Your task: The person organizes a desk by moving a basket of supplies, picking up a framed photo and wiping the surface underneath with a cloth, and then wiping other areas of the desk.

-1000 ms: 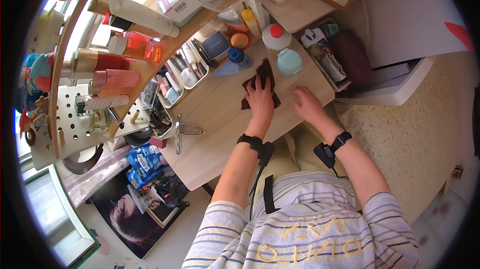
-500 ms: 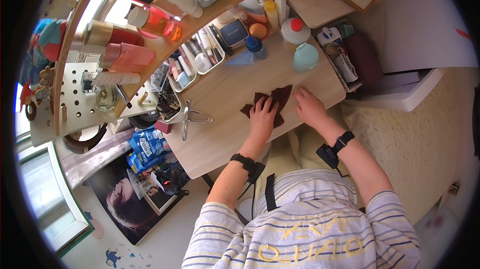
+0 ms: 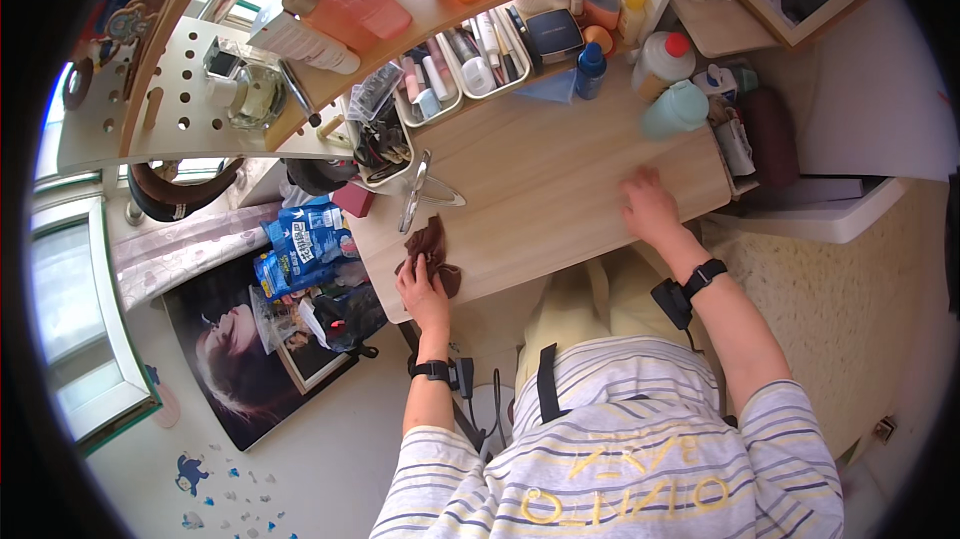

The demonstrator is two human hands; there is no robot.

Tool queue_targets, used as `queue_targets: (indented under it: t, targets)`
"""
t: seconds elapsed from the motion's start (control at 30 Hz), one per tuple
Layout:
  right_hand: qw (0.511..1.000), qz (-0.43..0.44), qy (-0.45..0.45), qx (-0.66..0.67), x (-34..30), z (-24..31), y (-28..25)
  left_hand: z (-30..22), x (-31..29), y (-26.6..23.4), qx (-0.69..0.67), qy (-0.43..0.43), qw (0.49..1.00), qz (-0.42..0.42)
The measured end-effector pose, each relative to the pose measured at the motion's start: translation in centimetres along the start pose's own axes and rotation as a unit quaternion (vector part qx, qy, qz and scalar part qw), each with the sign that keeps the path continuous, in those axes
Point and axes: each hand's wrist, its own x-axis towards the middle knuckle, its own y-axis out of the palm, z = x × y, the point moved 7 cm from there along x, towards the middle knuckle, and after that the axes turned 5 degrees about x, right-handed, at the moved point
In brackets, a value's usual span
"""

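Note:
A crumpled dark brown cloth lies near the left front corner of the light wood desk. On top of it is my left hand, fingers closed on the fabric and pressing it to the surface. Just beyond the cloth sits a silver hair clip. My right hand rests on the desk near its right front edge, fingers loosely spread and slightly blurred, with nothing in it. The nearest thing to it is a mint-green bottle.
White trays of cosmetics line the back under a curved wooden shelf full of bottles. A blue-capped bottle and a red-capped bottle stand at the back right. Blue packets lie beside the left edge; an open white drawer juts out right.
My left hand has slid the brown cloth leftward from mid-desk to the left front corner. The right hand stays near the right side. The whole view has shifted a little.

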Motion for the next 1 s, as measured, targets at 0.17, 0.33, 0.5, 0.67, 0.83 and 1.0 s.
queue_targets:
  t: [0.17, 0.33, 0.5, 0.67, 0.83, 1.0]
  targets:
    - [1.0, 0.007, 0.021, -0.016, 0.2, -0.3, 0.6, -0.8, -1.0, 0.2, -0.017, -0.03, 0.999, -0.019]
    - [0.999, 0.021, 0.022, -0.032, 0.0, 0.6, 0.0, -2.3, -0.1, -0.3, -0.022, 0.053, 0.998, -0.016]
    - [0.999, 0.013, 0.018, -0.038, -0.4, 0.8, 0.1, -0.3, 0.7, 0.1, 0.004, -0.016, 0.999, -0.044]
    - [0.998, 0.003, 0.031, -0.046, -0.2, 1.1, 0.3, -7.5, -0.9, 1.3, -0.029, 0.138, 0.99, -0.002]
    - [0.997, -0.034, 0.035, -0.06, -0.4, 2.6, 2.4, -8.9, 0.7, 1.7, -0.072, 0.112, 0.991, 0.015]
    - [0.997, -0.044, -0.02, -0.064, 0.7, 5.8, 4.4, -15.8, 2.3, 3.4, -0.069, 0.216, 0.974, 0.022]
